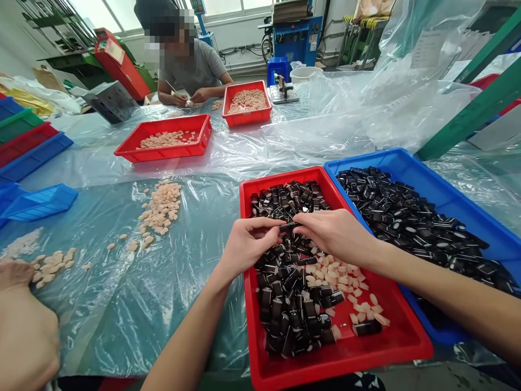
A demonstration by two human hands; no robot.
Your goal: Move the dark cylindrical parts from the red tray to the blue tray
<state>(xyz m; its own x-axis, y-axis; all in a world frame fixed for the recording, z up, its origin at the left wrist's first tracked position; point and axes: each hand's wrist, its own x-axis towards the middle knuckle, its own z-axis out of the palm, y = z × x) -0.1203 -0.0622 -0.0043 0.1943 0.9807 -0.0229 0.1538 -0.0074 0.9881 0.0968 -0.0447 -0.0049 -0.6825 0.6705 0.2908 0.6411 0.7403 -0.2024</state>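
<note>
Head view: a small glossy black plastic piece [290, 227] is pinched between both hands just above the near red plastic tray [260, 369]. The left hand [248, 244] is curled nearly closed with thumb and fingertips on the piece's left end. The right hand [336, 233] is flatter, and its fingertips close on the other end. Under the hands, the tray holds a heap of like black pieces [285, 304] along its left and far parts, and a scatter of pale pink oval pieces [337, 277] towards its right. Touching that tray on the right is a blue plastic tray [391, 157], thickly filled with more black pieces [407, 217]. Judging from how things lie, the work looks about midway, with the blue tray well stocked but many black and pale pieces left in the red one. I cannot tell whether the held piece already carries a pale one. A clear plastic sheet [122, 304] covers the tabletop, with loose pale pieces [160, 209] strewn on it to the left. Farther off stand a wide red tray [163, 138] and a smaller red tray [247, 103], both holding pale pieces. Behind them, another person in a grey shirt [195, 68] has both hands together on the tabletop. Stacked coloured trays [28, 146] lie at the far left.
</note>
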